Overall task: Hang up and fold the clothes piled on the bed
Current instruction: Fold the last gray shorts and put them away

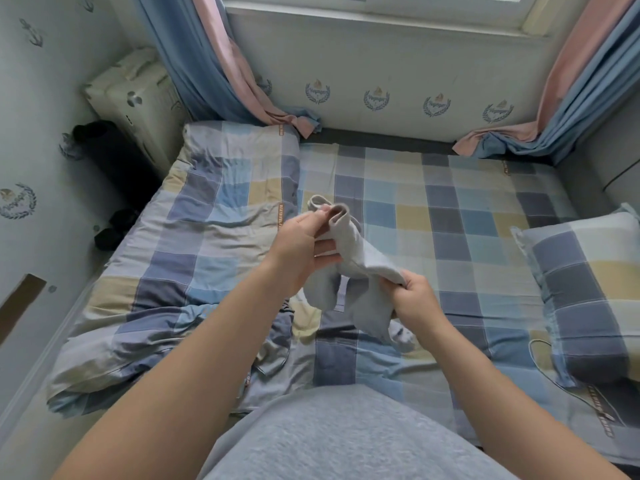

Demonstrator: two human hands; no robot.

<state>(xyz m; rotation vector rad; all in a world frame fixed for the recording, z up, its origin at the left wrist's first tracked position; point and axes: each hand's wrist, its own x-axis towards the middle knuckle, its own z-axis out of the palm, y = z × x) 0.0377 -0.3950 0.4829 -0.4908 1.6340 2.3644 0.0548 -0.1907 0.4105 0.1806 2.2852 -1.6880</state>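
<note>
I hold a pair of light grey socks in the air above the middle of the checked bed sheet. My left hand pinches the open cuff ends at the top, thumb on the fabric and fingers underneath. My right hand grips the socks lower down, at the right, with its fingers curled round the cloth. The toe ends hang down between my two hands, close above the sheet. No other loose clothes show on the bed.
A folded checked quilt covers the bed's left half. A checked pillow lies at the right edge. Blue and pink curtains hang at both far corners under the window. A cream case and dark items stand beside the bed at left.
</note>
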